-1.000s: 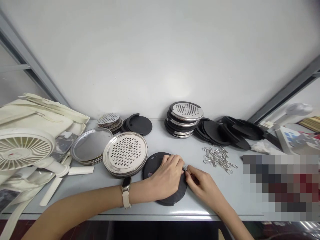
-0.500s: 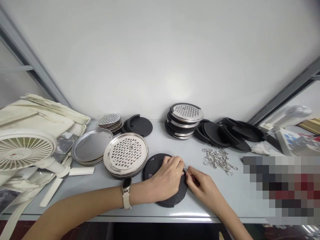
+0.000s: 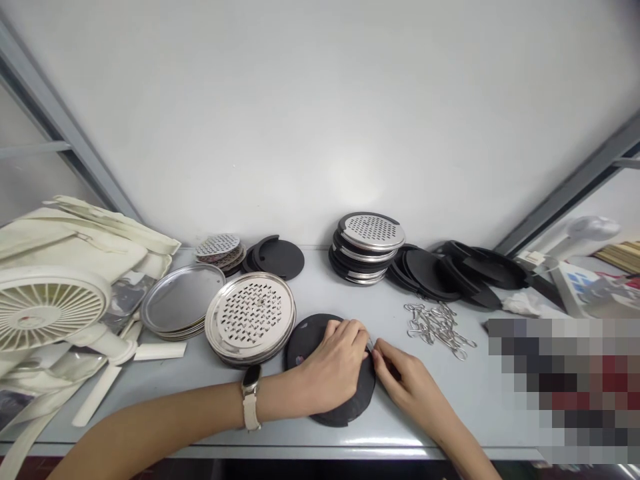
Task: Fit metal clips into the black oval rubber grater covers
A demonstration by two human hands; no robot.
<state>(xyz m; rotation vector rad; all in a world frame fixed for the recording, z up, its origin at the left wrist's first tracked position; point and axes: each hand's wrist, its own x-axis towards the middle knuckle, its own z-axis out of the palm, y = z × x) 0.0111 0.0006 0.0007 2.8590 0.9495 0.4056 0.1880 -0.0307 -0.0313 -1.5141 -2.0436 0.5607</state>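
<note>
A round black disc (image 3: 311, 337) lies flat on the grey table (image 3: 320, 293) near its front edge. My left hand (image 3: 334, 363) rests on the disc with fingers curled at its right rim. My right hand (image 3: 406, 380) meets it there, fingers pinched on a small metal clip (image 3: 370, 345) at the disc's edge. Both hands touch at the clip. A watch with a pale strap sits on my left wrist.
A stack of perforated metal plates (image 3: 251, 312) and plain metal trays (image 3: 181, 298) lie left of the disc. Behind stand stacked black-and-metal discs (image 3: 370, 247), loose black discs (image 3: 450, 270) and a pile of wire clips (image 3: 437, 323). A white fan (image 3: 47, 307) stands at far left.
The hands stay at the disc's right rim with almost no movement. The view has tilted slightly, shifting everything a little lower in the frame.
</note>
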